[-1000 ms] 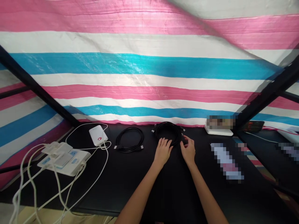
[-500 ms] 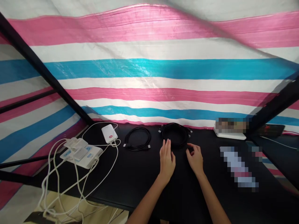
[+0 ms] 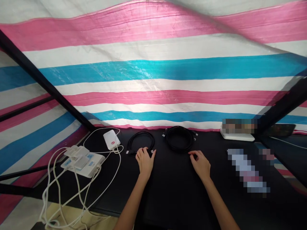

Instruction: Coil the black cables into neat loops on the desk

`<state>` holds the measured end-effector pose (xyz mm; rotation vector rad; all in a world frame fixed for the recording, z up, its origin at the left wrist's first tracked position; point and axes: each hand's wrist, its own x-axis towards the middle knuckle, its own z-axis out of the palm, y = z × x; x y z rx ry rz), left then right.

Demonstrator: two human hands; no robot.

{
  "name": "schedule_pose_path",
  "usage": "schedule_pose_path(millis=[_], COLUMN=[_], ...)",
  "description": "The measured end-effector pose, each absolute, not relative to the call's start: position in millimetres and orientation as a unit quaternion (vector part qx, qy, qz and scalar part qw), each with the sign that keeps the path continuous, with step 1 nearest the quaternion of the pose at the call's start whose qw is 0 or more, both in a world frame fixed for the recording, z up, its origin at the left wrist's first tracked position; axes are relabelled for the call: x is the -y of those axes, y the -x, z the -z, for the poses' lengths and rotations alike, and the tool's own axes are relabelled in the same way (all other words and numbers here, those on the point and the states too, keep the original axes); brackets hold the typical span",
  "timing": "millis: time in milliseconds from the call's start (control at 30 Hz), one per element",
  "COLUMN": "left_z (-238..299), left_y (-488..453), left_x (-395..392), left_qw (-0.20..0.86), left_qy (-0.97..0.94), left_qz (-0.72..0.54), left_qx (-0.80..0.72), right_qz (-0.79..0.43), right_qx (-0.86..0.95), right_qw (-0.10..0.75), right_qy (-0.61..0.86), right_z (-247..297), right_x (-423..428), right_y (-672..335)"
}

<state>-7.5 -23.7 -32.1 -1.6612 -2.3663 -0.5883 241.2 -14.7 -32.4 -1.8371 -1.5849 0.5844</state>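
Two black cables lie coiled on the black table, both with light metal-ended plugs. My left hand [image 3: 145, 162] is over the near right side of the smaller left cable coil [image 3: 153, 140], its fingers bent and the thumb apart beside a plug. Its fingertips touch or nearly touch the coil, and I see no firm grip. My right hand [image 3: 200, 165] rests on the table just in front of the larger right cable coil [image 3: 168, 140]. Its fingers are loosely curled, with a gap to the thumb and nothing visible between them.
At left, a white power strip [image 3: 94, 169] carries plugs and tangled white cords [image 3: 112, 183]. A white box-shaped device [image 3: 111, 139] stands behind it. A white stand [image 3: 237, 136] and a blurred-out item [image 3: 244, 169] are at right. Striped sheeting [image 3: 153, 70] and black frame poles [image 3: 45, 80] enclose the table [image 3: 172, 198].
My left hand has moved left, from in front of the right coil to the left coil, and its fingers have bent. My right hand has shifted slightly towards me. The view has tilted a little.
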Motion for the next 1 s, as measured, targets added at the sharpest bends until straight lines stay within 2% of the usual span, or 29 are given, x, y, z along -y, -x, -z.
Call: schedule_pose_path(millis=[267, 500, 833, 1000], left_z=[27.4, 35.4, 23.8, 19.8], left_y=[-5.9, -16.5, -45.5, -49.8], left_x=[36.6, 79.0, 113.3, 119.9], left_qw=[0.118, 0.131, 0.013, -0.073], left_qy=[0.641, 0.69, 0.705, 0.758], left_qz=[0.122, 0.167, 0.124, 0.105], left_qx=[0.749, 0.692, 0.698, 0.64], right_qz=[-0.216, -0.207, -0.181, -0.158], right_qx=[0.6, 0.613, 0.648, 0.69], right_qw=[0.334, 0.365, 0.359, 0.335], right_qy=[0.694, 0.67, 0.647, 0.622], right_z=[35.3, 40.2, 42.8, 44.6], right_x=[16.6, 27.7, 73.9, 96.9], right_y=[-241.3, -241.8, -225.6, -205.1])
